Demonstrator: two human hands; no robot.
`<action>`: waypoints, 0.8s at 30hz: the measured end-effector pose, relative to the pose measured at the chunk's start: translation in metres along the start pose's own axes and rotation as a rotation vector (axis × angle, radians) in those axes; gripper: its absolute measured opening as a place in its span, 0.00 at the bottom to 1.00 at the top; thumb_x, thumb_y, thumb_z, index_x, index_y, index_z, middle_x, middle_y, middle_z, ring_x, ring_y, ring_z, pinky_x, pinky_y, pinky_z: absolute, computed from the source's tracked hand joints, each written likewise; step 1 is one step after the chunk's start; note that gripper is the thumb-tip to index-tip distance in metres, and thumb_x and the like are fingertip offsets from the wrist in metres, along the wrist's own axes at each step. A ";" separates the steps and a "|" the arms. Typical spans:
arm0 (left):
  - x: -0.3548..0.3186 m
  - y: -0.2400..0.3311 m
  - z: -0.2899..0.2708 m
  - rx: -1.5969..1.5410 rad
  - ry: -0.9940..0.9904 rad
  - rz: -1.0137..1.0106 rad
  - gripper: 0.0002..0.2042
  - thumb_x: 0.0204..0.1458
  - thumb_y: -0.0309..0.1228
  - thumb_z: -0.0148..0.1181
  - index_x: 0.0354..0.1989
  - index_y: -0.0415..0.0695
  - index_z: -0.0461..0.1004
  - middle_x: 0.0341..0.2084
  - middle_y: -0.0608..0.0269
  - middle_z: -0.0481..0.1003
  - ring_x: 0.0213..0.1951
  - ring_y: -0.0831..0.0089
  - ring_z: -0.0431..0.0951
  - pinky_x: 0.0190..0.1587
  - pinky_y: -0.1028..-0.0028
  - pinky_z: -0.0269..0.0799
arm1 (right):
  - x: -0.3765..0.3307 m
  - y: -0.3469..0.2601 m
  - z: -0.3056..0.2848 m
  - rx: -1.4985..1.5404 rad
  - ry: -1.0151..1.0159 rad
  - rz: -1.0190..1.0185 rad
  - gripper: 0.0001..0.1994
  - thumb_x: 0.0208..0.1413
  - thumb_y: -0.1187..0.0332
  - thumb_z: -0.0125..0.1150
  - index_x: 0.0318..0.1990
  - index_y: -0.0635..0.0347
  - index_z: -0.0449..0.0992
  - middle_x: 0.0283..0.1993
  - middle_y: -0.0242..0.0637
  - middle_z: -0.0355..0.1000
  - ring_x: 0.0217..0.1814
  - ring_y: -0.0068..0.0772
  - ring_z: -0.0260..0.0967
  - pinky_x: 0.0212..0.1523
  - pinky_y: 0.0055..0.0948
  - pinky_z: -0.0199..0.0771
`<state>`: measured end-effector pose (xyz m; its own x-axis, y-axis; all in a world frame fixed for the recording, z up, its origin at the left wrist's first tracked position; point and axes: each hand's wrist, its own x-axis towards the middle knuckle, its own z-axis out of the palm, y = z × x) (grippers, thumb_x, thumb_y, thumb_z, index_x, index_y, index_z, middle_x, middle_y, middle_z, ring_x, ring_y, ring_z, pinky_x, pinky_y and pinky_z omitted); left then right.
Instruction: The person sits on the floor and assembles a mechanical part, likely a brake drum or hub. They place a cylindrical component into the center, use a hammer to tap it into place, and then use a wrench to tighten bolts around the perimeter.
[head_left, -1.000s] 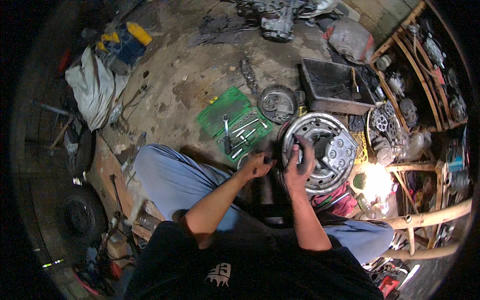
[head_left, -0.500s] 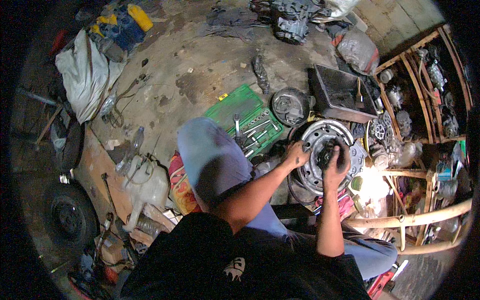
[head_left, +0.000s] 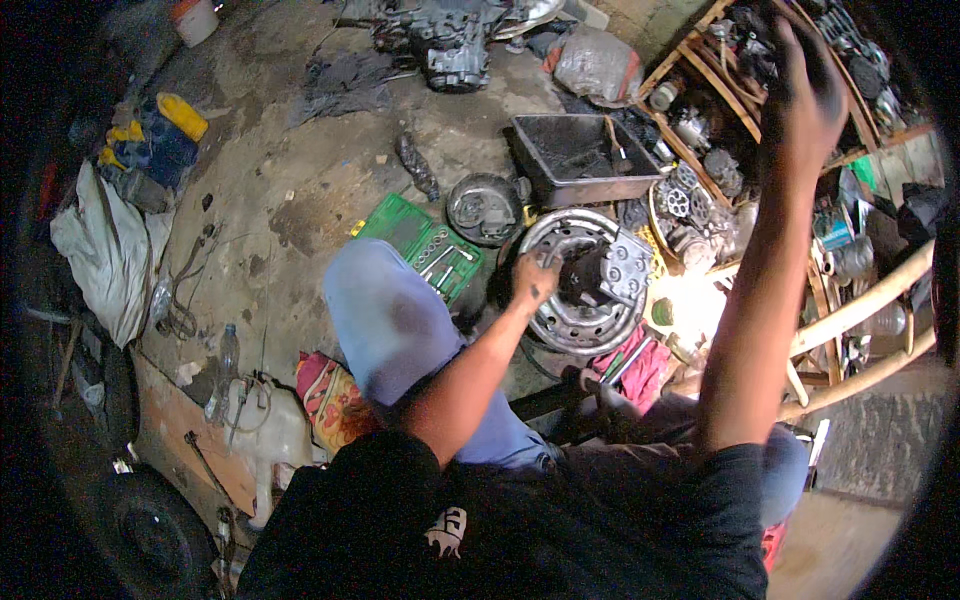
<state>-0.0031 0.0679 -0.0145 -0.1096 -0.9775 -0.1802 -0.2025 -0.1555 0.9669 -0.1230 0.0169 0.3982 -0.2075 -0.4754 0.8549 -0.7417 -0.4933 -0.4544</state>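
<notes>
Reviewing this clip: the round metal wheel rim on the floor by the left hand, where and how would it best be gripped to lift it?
Probably by the outer lip of the wheel rim, on the bare near arc facing the person. It lies flat, its centre is filled by a dark engine part, and the left hand already rests on its left edge.

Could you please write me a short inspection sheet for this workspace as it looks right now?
Surface: stained, dusty concrete floor.
Job's things: round metal wheel rim lying flat, a grey engine part on it.
Clutter: open green socket set, dark metal tray, round pan, white sack.
Hands: left hand on the rim's edge; right hand raised toward the wooden shelf, blurred.
Cables: loose wires on the floor.
Surroundings: shelf crowded with engine parts; tyre at lower left.
</notes>
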 end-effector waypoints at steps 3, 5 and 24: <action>0.023 0.007 -0.032 -0.102 0.215 0.137 0.16 0.53 0.36 0.63 0.44 0.37 0.78 0.37 0.44 0.79 0.42 0.53 0.80 0.47 0.63 0.73 | 0.061 -0.055 0.027 0.161 -0.387 0.080 0.16 0.60 0.60 0.63 0.51 0.58 0.77 0.44 0.44 0.79 0.39 0.31 0.77 0.42 0.29 0.78; -0.004 0.081 -0.004 -0.215 0.101 0.094 0.14 0.55 0.33 0.61 0.45 0.36 0.77 0.37 0.47 0.79 0.41 0.58 0.80 0.46 0.65 0.73 | 0.076 -0.095 -0.014 -0.361 -0.554 -0.045 0.13 0.60 0.64 0.61 0.44 0.66 0.79 0.39 0.42 0.80 0.35 0.29 0.76 0.38 0.29 0.77; -0.105 0.276 -0.340 -0.222 0.503 0.614 0.18 0.62 0.35 0.51 0.55 0.37 0.71 0.49 0.53 0.75 0.50 0.65 0.76 0.49 0.66 0.75 | 0.044 -0.129 -0.038 -0.113 -0.706 -0.317 0.11 0.57 0.63 0.61 0.41 0.60 0.79 0.31 0.44 0.78 0.34 0.42 0.77 0.37 0.35 0.75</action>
<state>0.2833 0.0796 0.3326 0.3216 -0.8365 0.4436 -0.0455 0.4543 0.8897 -0.0607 0.0866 0.5038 0.4520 -0.6936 0.5609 -0.7660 -0.6240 -0.1543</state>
